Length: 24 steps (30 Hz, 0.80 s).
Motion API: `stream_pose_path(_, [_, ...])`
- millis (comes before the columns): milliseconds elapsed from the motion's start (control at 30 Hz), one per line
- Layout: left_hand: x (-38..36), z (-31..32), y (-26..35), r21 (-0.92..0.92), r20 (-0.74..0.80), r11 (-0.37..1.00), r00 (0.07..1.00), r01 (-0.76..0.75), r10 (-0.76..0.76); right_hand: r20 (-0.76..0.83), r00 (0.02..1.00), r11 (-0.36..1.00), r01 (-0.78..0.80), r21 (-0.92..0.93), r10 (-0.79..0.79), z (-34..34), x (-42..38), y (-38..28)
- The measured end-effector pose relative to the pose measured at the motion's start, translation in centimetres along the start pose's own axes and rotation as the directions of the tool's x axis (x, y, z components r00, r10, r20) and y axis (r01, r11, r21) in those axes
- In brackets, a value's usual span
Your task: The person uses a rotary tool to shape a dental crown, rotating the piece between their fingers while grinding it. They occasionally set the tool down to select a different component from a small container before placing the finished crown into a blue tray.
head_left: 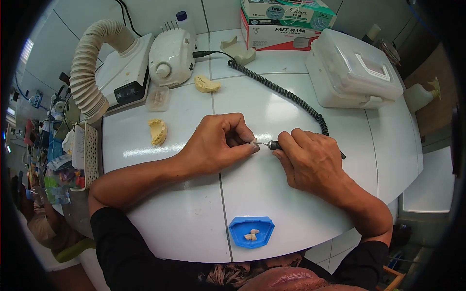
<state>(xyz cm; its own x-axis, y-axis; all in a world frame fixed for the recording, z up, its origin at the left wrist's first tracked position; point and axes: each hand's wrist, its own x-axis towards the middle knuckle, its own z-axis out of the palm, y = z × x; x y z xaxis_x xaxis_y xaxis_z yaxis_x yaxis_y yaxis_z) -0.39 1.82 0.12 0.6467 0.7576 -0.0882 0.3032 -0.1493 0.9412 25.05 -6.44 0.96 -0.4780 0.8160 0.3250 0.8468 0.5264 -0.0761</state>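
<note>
My left hand (221, 143) pinches a tiny pale piece, perhaps a dental crown (254, 141), between thumb and fingertips; the fingers cover most of it. In my right hand (310, 155) is a black rotary handpiece (274, 145), held like a pen. Its thin metal bur (262, 143) points left and meets or almost meets the pale piece. From the handpiece a coiled black cord (279, 89) runs back to a white control unit (172, 56). Close to the table's front edge, a blue tray (238, 241) holds several small tooth-coloured pieces (252, 235).
Yellow dental casts (157, 132) lie at left and behind (207, 84). A white suction unit with a ribbed hose (82, 72) stands back left. Face mask boxes (281, 38) and a white case (352, 72) stand at the back right. Another person's arm (53, 218) shows far left.
</note>
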Motion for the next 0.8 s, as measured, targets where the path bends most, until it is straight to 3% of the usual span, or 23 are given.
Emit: stream_pose_path(800, [-0.05, -0.08, -0.16, 0.014, 0.005, 1.000, 1.000, -0.023, 0.023, 0.021, 1.000, 1.000, 0.001, -0.003, -0.001, 0.01, 0.04, -0.02])
